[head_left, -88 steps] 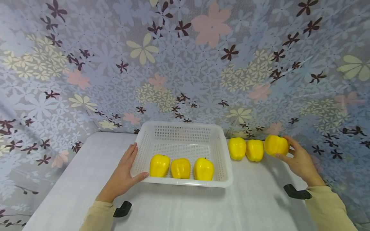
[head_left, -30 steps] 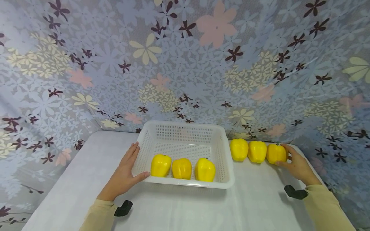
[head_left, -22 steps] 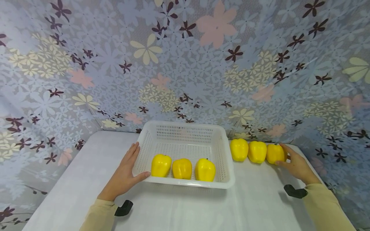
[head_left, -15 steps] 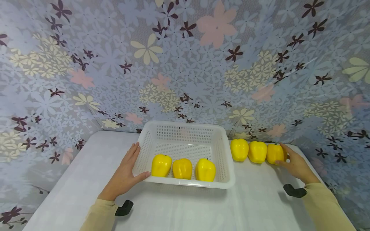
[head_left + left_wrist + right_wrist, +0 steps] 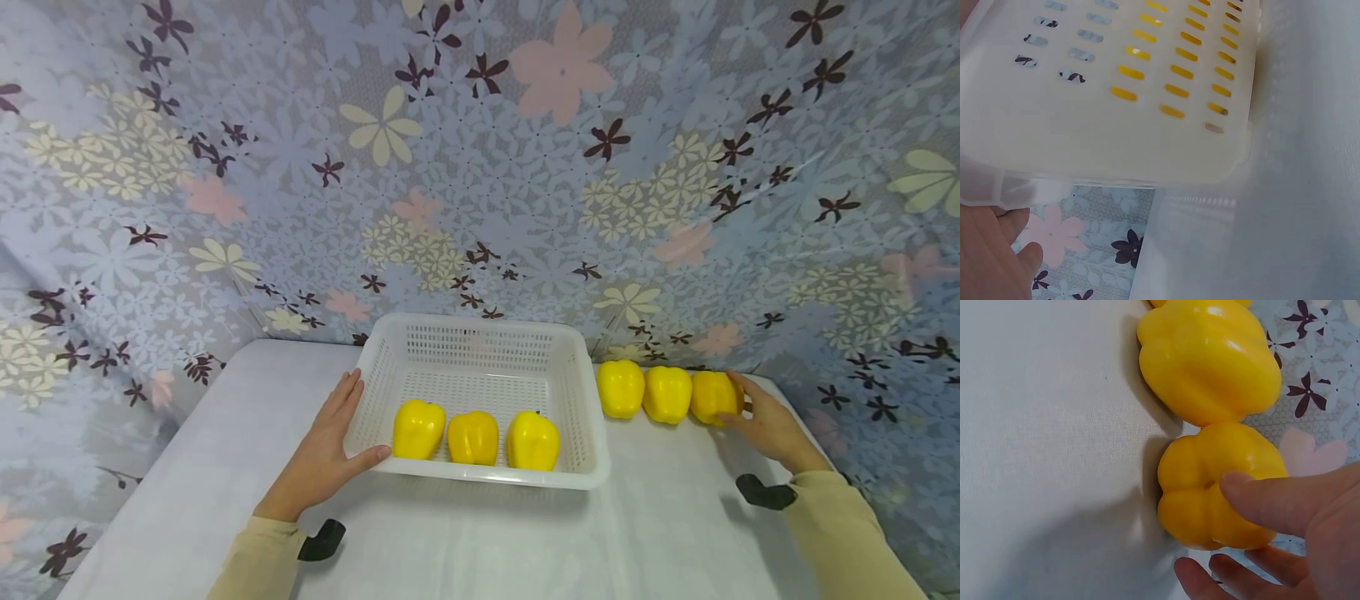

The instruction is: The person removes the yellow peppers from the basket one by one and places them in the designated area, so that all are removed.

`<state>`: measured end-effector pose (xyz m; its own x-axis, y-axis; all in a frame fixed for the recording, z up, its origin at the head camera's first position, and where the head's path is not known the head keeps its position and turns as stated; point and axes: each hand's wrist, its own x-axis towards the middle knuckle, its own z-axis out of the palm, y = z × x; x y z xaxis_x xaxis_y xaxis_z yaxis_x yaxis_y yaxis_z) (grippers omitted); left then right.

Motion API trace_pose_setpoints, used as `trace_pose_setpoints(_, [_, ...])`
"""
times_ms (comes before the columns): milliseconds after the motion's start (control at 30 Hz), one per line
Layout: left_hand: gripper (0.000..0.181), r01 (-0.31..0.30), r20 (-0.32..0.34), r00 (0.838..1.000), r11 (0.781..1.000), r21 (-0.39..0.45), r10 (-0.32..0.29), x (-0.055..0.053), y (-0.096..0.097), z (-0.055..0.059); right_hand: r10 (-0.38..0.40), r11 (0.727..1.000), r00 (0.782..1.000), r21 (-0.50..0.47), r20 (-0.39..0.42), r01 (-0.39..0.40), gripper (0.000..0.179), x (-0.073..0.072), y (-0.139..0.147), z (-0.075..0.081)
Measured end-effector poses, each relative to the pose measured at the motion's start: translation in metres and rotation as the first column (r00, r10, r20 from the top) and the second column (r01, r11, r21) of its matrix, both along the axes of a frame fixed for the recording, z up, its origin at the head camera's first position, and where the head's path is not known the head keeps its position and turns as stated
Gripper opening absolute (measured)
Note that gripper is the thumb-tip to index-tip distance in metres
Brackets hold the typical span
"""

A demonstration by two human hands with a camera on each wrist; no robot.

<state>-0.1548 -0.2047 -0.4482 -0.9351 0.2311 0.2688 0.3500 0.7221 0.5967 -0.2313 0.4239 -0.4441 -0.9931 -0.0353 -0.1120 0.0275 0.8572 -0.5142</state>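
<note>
My left hand (image 5: 318, 450) lies along the left side of a white plastic basket (image 5: 487, 473), fingers straight against its wall and thumb at the front corner of the rim. Inside the basket, three yellow bell peppers stand along the front: left pepper (image 5: 418, 429), middle pepper (image 5: 473, 438), right pepper (image 5: 532, 442). To the basket's right, my right hand (image 5: 772, 429) holds the outermost yellow bell pepper (image 5: 712, 397) of a row of three. In the right wrist view the thumb (image 5: 1272, 497) presses that pepper's end, its fingers curled on the far side.
Two more yellow bell peppers, the inner one (image 5: 621, 389) and its neighbour (image 5: 667, 395), sit between the basket and my right hand. A white cloth covers the table (image 5: 525, 542). Behind it rises a flower-patterned curtain (image 5: 480, 208).
My right hand has lowered the outermost pepper into line beside the other two; most recently it has tipped, so its stem no longer shows. My left hand has stayed at the basket.
</note>
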Motion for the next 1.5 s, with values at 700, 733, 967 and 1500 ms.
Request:
trace_pose_setpoints(700, [0.103, 0.003, -0.024, 1.000, 1.000, -0.011, -0.003, 0.000, -0.003, -0.006, -0.152, 0.979, 0.983, -0.152, -0.102, 0.136, 0.087, 0.034, -0.025, 0.034])
trace_pose_setpoints(733, [0.103, 0.005, -0.026, 1.000, 1.000, -0.010, -0.005, -0.001, -0.003, -0.006, -0.156, 0.979, 0.981, -0.148, -0.112, 0.138, 0.087, 0.036, -0.029, 0.036])
trace_pose_setpoints(967, [0.103, 0.013, -0.034, 0.999, 1.000, -0.005, -0.013, -0.001, -0.003, -0.006, -0.098, 0.985, 0.979, -0.161, -0.181, 0.069, 0.087, 0.048, -0.053, 0.044])
trace_pose_setpoints(1500, [0.101, 0.008, -0.054, 0.998, 1.000, -0.015, -0.009, -0.001, -0.002, -0.007, -0.027, 0.977, 0.955, -0.209, -0.297, -0.037, 0.078, 0.071, -0.096, 0.047])
